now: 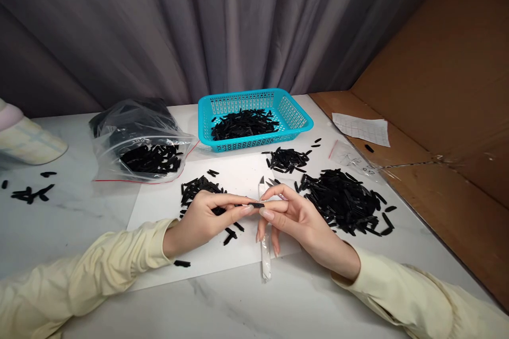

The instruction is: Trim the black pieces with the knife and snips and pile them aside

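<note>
Between the fingertips of both hands is a small black strip (256,205), held level above a white sheet (159,212). My left hand (212,217) pinches it from the left, thumb below and fingers on top. From the right, my right hand (296,217) pinches its other end with thumb and forefinger, the lower fingers hanging down. Behind the left fingers lies a pile of black strips (199,188). Under the right hand rests a white-handled cutting tool (265,259), its dark blade tip showing above the fingers and its middle hidden.
A blue basket (256,145) of black strips stands at the back. Left of it is an open plastic bag (107,159) of strips. A large pile (345,201) and a smaller one (287,160) lie right. Cardboard (429,185) borders the table, with a paper slip (361,128).
</note>
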Motion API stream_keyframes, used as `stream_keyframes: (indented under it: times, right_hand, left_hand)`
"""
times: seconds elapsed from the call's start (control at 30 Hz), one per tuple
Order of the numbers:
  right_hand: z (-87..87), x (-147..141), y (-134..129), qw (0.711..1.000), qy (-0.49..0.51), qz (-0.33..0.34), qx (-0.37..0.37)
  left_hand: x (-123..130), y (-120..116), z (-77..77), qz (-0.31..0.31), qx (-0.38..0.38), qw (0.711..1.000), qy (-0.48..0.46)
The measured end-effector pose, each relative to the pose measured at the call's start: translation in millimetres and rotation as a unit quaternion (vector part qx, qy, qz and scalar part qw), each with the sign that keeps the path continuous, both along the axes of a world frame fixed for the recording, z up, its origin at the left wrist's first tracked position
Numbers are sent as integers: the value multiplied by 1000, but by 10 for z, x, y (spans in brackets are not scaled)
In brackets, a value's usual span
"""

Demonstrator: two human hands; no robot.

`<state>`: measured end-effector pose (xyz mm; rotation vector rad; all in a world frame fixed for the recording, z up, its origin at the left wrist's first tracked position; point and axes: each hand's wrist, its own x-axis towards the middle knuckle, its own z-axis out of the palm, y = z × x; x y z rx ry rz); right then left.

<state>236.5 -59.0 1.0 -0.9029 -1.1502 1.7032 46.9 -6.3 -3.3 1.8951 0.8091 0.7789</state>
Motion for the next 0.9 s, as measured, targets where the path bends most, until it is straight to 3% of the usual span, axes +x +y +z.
stream_keyframes:
  times: [0.57, 0.9]
  right_hand:
    - [-7, 2, 1, 1000, 6, 3, -6]
    - [-21, -31, 5, 1000, -13, -2, -1]
  left_hand:
    - [-6, -15, -1, 3, 45, 999, 7]
    - [1, -14, 11, -5, -2, 1000, -9]
